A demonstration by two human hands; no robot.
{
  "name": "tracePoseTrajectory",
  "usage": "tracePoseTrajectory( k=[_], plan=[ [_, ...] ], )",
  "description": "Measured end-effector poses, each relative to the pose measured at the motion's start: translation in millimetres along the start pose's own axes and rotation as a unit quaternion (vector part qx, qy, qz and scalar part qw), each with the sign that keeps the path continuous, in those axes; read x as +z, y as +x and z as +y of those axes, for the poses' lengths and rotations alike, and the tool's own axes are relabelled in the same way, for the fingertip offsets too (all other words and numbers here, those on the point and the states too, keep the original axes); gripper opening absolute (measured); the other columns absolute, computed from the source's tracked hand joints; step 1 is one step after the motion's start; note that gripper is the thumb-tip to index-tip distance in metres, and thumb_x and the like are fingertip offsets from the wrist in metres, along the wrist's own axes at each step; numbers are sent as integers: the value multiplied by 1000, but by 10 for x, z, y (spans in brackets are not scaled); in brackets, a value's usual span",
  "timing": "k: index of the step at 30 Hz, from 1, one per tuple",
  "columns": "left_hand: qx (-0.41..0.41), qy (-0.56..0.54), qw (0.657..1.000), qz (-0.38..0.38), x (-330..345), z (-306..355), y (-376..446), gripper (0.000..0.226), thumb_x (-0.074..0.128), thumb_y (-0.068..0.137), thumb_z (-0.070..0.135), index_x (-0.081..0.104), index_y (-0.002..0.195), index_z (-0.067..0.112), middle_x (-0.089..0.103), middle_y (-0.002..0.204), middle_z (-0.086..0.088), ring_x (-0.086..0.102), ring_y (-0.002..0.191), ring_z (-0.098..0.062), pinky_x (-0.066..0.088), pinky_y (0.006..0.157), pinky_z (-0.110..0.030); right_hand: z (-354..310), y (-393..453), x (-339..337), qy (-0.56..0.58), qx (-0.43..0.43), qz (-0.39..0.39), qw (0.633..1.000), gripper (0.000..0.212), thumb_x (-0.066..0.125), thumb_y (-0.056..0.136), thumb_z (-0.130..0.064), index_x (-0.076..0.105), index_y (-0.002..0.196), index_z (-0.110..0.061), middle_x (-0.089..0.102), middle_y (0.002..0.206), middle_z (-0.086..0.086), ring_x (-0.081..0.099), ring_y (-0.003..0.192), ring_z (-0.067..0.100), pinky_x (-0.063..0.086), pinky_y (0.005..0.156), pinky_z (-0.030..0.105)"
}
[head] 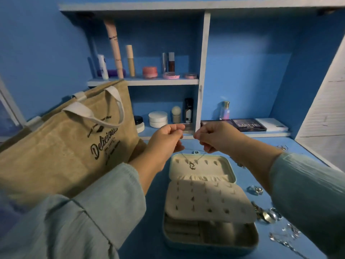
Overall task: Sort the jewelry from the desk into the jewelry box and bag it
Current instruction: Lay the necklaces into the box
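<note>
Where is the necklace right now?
The necklace hangs mid-frame in the head view, pinched between the left hand and right hand, its pendant dangling in front of the open jewelry box lid.

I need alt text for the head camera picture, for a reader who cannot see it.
Two hands, left and right, pinch the ends of a thin pendant necklace above the lid of an open cream jewelry box on a blue desk. A tan tote bag stands left; more silver jewelry lies right.
</note>
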State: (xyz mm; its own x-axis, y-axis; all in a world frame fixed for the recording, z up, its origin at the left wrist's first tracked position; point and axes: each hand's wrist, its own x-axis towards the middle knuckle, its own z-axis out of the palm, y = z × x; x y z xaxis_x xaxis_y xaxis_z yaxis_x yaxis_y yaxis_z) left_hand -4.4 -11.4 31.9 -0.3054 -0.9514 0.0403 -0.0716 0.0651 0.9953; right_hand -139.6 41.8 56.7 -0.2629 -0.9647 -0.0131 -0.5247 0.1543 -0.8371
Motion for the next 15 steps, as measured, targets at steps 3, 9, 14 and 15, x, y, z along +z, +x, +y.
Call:
tracePoseTrajectory(
  k=[3, 9, 14, 15],
  plan=[
    [-8, 64, 998, 2, -39, -130, 48, 19, 48, 97, 13, 64, 105, 16, 54, 77, 2, 50, 63, -7, 51, 58, -13, -4, 54, 88, 7, 60, -24, 998, 14, 57, 90, -12, 66, 87, -2, 55, 64, 8, 50, 50, 15, 50, 59, 24],
    [-23, 205, 978, 4, -85, -398, 197, 11, 57, 92, 19, 63, 87, 26, 61, 73, 2, 56, 64, -13, 53, 76, -33, 149, 235, 351, -47, 130, -38, 990, 21, 57, 87, -9, 67, 99, 6, 60, 71, 11, 53, 58, 19, 54, 71, 29],
    [-12, 282, 959, 18, -125, -580, 272, 19, 55, 93, 16, 55, 83, 32, 61, 85, 5, 56, 72, -10, 44, 59, -18, 268, 344, 453, -26, 125, -34, 991, 9, 62, 86, -8, 69, 92, -10, 58, 66, 9, 48, 48, 17, 48, 52, 22],
    [-5, 301, 953, 18, -138, -603, 285, 18, 53, 94, 17, 56, 86, 33, 61, 88, 6, 56, 76, -10, 42, 59, -17, 293, 367, 469, -30, 115, -30, 992, 9, 62, 86, -8, 68, 88, -14, 56, 61, 7, 47, 44, 15, 46, 46, 20]
  ],
)
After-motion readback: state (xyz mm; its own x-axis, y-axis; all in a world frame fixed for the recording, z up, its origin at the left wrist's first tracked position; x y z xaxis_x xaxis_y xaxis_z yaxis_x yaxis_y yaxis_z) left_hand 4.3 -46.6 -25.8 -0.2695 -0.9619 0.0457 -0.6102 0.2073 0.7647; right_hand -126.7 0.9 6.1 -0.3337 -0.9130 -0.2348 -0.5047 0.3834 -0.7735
